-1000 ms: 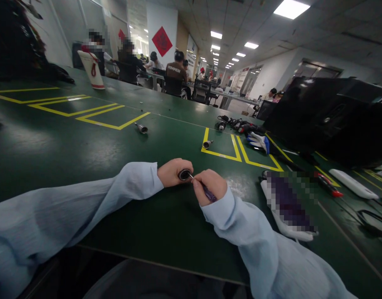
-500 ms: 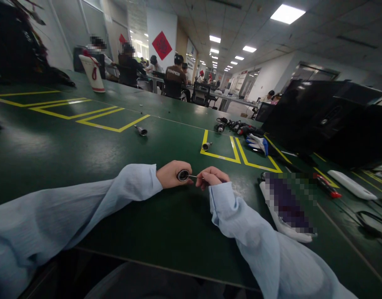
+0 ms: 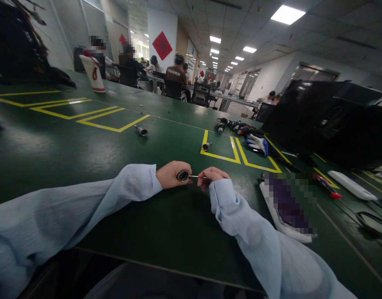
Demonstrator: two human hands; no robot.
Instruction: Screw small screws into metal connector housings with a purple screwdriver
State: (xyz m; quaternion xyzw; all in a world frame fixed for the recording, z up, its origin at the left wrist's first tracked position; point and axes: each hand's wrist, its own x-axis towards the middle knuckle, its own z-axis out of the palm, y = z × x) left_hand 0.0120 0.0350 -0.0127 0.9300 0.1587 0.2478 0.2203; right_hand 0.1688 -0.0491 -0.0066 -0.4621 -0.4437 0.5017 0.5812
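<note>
In the head view, a green bench (image 3: 116,224) is seen from its near edge. Over the bench, near the middle of that edge, a round, open-ended metal part (image 3: 182,176) is gripped in the left hand (image 3: 170,175), its dark opening turned toward the viewer. A thin metal shaft (image 3: 194,176) is pinched between the fingers of the right hand (image 3: 213,175); its other end is brought to the part's rim, but whether it goes inside cannot be told. Both wrists are covered by pale blue sleeves (image 3: 134,180).

Farther toward the far edge, a flared metal fitting (image 3: 142,131) is laid left of centre, and a second fitting (image 3: 206,146) within a yellow tape outline (image 3: 222,157). A white-and-blue glove (image 3: 257,144) is placed right of it. At the far edge, toward the left corner, a paper cup (image 3: 93,74) is stood upright.
</note>
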